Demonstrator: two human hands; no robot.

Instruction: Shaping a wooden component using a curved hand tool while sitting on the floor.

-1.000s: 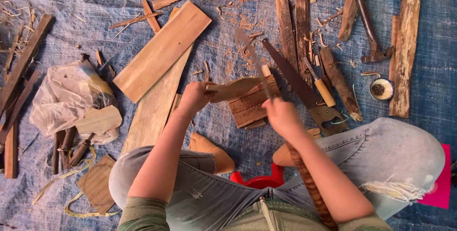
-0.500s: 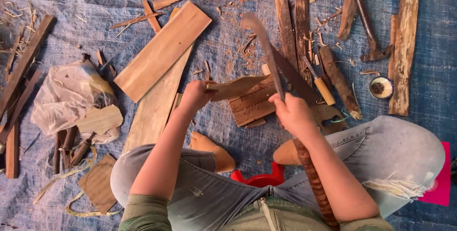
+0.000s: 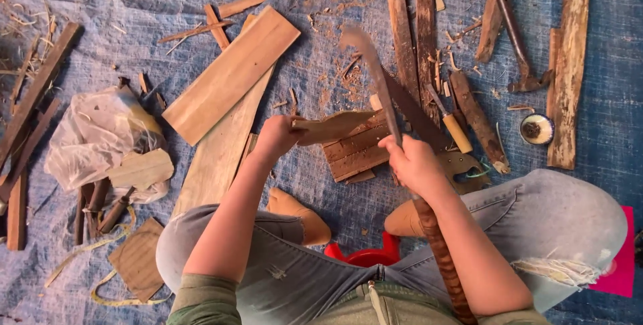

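Machete (image 3: 375, 77) tip blurred, handle hidden.

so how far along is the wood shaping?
Done so far: chips and shavings litter the tarp, and a cut shape lies on the plastic bag. In hand: the left hand steadies a wood piece on the slat block; the right hand holds a machete raised. Left: the piece looks rough; boards lie uncut.

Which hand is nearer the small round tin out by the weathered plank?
Right. The right hand, gripping the machete, is left of the small round tin; the left hand, holding the wood piece, sits farther left.
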